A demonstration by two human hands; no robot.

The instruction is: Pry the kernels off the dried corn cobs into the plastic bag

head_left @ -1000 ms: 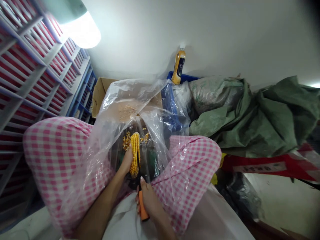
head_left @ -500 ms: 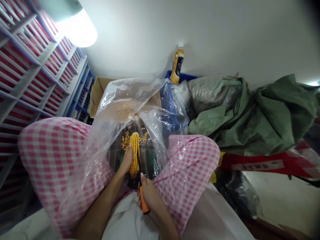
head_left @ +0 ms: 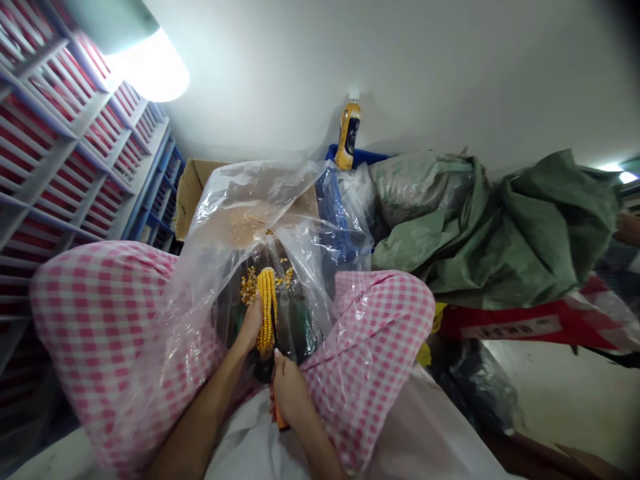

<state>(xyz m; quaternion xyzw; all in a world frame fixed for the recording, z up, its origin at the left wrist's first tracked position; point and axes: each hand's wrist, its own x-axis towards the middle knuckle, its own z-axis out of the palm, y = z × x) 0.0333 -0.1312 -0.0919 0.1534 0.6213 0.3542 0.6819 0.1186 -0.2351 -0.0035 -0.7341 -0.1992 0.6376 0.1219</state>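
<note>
My left hand [head_left: 253, 321] is closed around a yellow corn cob [head_left: 267, 313] from its left side, holding it roughly upright over the plastic bag. My right hand [head_left: 290, 387] grips an orange-handled tool [head_left: 281, 419] low on the right. Its thin dark shaft [head_left: 275, 333] lies along the cob's right side; whether the tip digs into the kernels cannot be made out. Loose corn kernels [head_left: 249, 285] lie beyond the cob's top, on both sides. Clear plastic bag [head_left: 200, 267] sheeting spreads over my lap between pink checked trouser legs [head_left: 370, 327].
Ahead stands a cardboard box [head_left: 193, 193] partly under the bag. A juice bottle [head_left: 349, 133] rests by a blue bin [head_left: 333, 200] against the wall. Green cloth [head_left: 530, 233] and a stuffed sack [head_left: 420, 187] lie right; stacked plastic crates [head_left: 65, 147] rise left. A bright lamp [head_left: 155, 67] hangs upper left.
My right hand and the tool have shifted slightly left and down, with the handle turned more upright. The cob stays in my left hand. The whole view has shifted a little.
</note>
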